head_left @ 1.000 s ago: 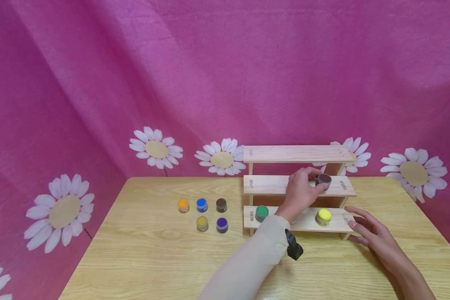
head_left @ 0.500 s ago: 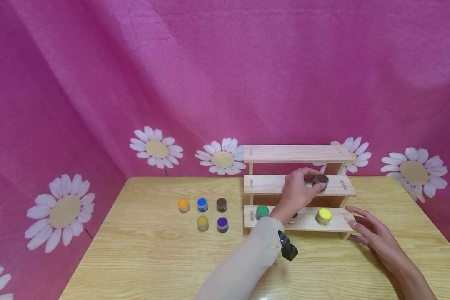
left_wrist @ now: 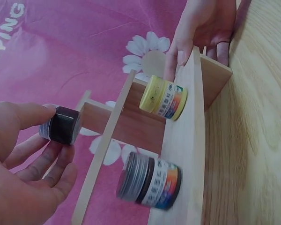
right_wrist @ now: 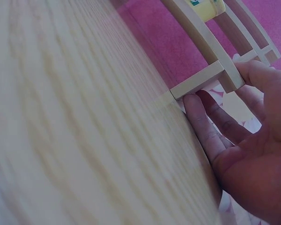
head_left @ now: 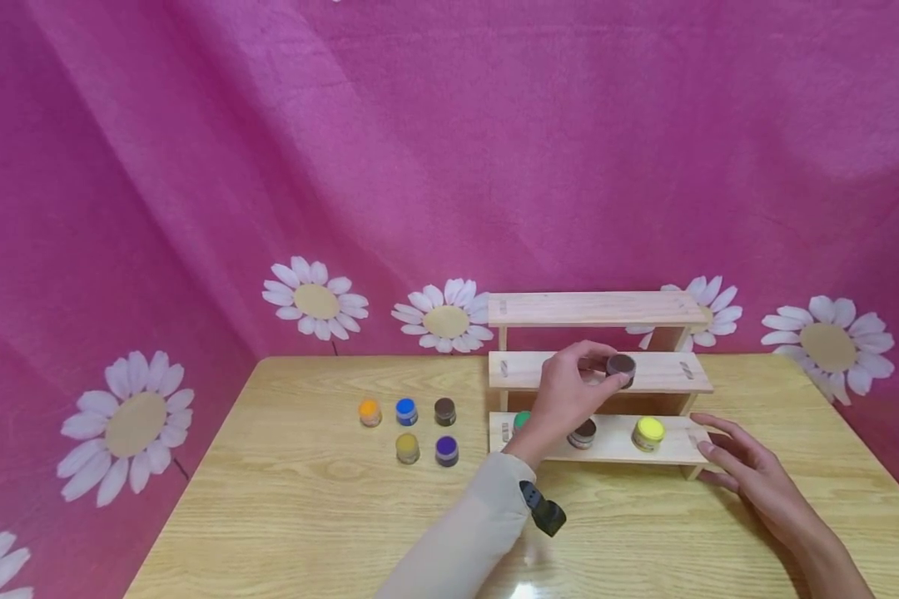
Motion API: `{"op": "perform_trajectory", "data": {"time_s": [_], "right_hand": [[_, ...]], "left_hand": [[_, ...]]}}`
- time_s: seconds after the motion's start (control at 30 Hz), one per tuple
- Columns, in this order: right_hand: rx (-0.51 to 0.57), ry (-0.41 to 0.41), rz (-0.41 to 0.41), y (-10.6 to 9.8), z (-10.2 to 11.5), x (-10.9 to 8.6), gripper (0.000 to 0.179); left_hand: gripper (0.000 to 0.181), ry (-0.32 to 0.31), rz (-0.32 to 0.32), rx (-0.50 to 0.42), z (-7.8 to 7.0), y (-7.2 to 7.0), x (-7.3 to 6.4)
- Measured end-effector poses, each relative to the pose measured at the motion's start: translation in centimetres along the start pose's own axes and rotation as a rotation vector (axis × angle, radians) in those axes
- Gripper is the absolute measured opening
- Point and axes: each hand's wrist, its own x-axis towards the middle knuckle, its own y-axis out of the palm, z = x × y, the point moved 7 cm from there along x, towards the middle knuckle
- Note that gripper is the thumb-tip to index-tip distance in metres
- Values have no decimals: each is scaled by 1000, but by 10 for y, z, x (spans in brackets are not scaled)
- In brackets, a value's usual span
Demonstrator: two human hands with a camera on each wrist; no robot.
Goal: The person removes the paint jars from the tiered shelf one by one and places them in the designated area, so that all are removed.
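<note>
My left hand (head_left: 569, 391) pinches a small dark-lidded paint jar (head_left: 621, 370) between thumb and fingers at the middle step of a three-tier wooden display rack (head_left: 599, 308). In the left wrist view the dark jar (left_wrist: 64, 125) shows at the fingertips, close by the step's edge. On the bottom step stand a green jar (head_left: 521, 419), partly hidden by the left wrist, a dark brown jar (head_left: 582, 433) and a yellow jar (head_left: 648, 433). My right hand (head_left: 752, 474) holds the right end of the bottom step, thumb at the board (right_wrist: 232, 77) and other fingers by its leg.
On the table (head_left: 285, 516), left of the rack, stand an orange jar (head_left: 370, 413), a blue jar (head_left: 406, 411), a dark brown jar (head_left: 445, 411), a mustard jar (head_left: 408, 448) and a purple jar (head_left: 446, 450). A pink flowered cloth (head_left: 449, 166) hangs behind.
My left hand has moved left along the middle step with the dark jar in its fingers, uncovering the brown jar below. The right hand stays at the rack's end.
</note>
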Motion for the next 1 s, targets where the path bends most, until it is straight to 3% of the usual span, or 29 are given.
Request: {"op": "perform_trajectory", "data": {"time_s": [0.53, 0.87, 1.0], "right_hand": [[-36, 40, -13, -2, -3, -1, 49], [-37, 28, -13, -1, -3, 0, 49], [-43, 29, -14, -3, -3, 0, 49]], "left_hand": [[32, 98, 20, -76, -3, -43, -37], [31, 50, -11, -112, 6, -71, -58], [32, 60, -17, -82, 9, -80, -65]]}}
